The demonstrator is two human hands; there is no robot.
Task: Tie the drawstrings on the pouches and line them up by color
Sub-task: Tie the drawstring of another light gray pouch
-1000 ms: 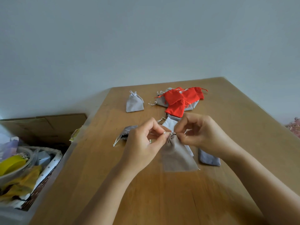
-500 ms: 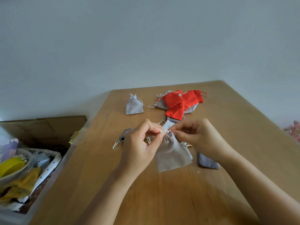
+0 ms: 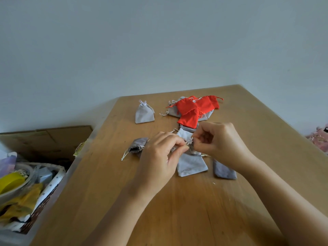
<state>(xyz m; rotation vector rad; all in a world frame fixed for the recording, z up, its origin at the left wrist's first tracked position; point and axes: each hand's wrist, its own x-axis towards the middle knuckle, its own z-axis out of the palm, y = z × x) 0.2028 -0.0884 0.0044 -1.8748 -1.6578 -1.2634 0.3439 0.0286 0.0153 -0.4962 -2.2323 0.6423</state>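
While the small grey fabric drawstring pouch [image 3: 191,164] sits on the wooden bench [image 3: 177,210] just below the fingertips, left hand [image 3: 159,157] and right hand [image 3: 220,141] each pinch its cords at the gathered neck.

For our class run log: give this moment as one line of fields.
step: tying | left hand: pinches drawstring | right hand: pinches drawstring | held: grey pouch | cinched grey pouch: apart | red pouches: piled

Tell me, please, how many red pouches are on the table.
4, overlapping in one far pile: front pouch, left pouch, middle pouch, right pouch. More may hide beneath.
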